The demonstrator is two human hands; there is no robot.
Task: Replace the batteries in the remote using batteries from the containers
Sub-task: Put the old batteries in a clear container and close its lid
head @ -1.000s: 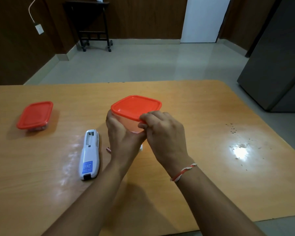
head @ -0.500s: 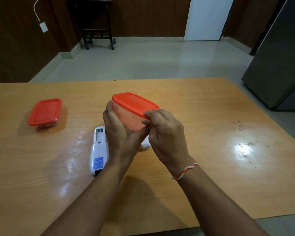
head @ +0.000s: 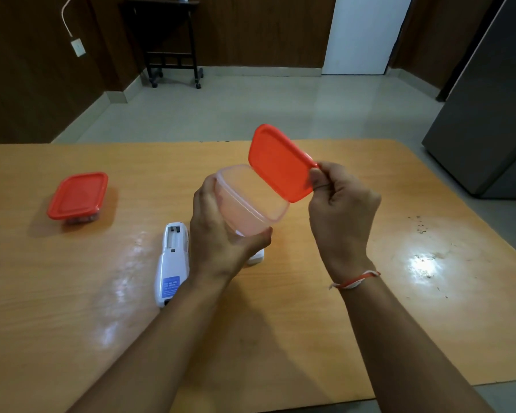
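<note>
My left hand (head: 218,234) grips a clear plastic container (head: 251,201) above the table, tilted towards me, and I see nothing inside it. My right hand (head: 340,207) pinches its orange lid (head: 279,162), lifted off and held up at the container's far right rim. The white remote (head: 172,263) lies face down on the table left of my left wrist, its battery bay open and bare. A small white piece (head: 255,257), perhaps the battery cover, shows under my left hand. A second container with an orange lid (head: 78,196) sits shut at the far left.
The wooden table (head: 399,308) has glare patches and dark specks at the right. Beyond it are a tiled floor, a dark rolling stand (head: 170,49) and a grey cabinet (head: 489,114) at the right.
My right hand has pulled the orange lid off the container and raised it up and to the right. The container in my left hand now stands uncovered.
</note>
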